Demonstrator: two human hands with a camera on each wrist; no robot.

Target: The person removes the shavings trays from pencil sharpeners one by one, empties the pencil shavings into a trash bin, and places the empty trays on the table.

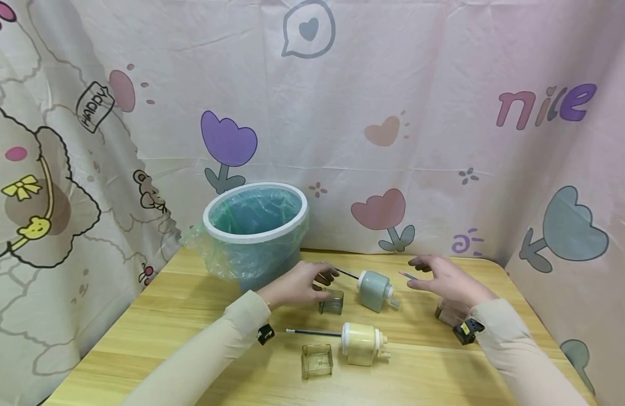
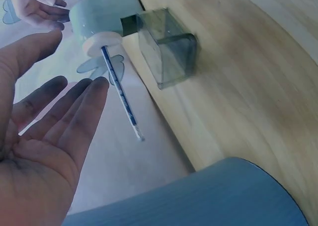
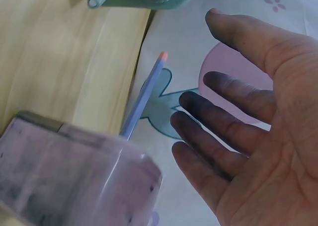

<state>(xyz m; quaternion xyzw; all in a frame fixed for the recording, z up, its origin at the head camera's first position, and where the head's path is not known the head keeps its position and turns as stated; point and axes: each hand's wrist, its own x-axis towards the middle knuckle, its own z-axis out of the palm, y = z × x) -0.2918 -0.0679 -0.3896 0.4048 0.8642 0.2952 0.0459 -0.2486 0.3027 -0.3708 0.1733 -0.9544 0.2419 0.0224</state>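
My left hand (image 1: 298,285), fingers loosely spread, hovers by a dark pencil (image 2: 119,94) stuck into a blue-green crank pencil sharpener (image 1: 374,288). In the left wrist view a gap shows between those fingers and the pencil. Under that hand lies a clear greenish shavings drawer (image 1: 334,303). Further right, my right hand (image 1: 447,279) is held with fingers apart and holds nothing. Beside it, a blue pencil (image 3: 143,102) with a pinkish end sticks out from a pink sharpener (image 3: 79,171), partly hidden by the wrist in the head view.
Nearer to me lies a yellow crank sharpener (image 1: 360,345) with a dark pencil (image 1: 315,333) in it. A clear yellowish drawer (image 1: 317,361) lies in front. A blue bin with a white rim (image 1: 255,238) and green plastic bag (image 1: 218,254) stands at the back left. Printed cloth hangs behind.
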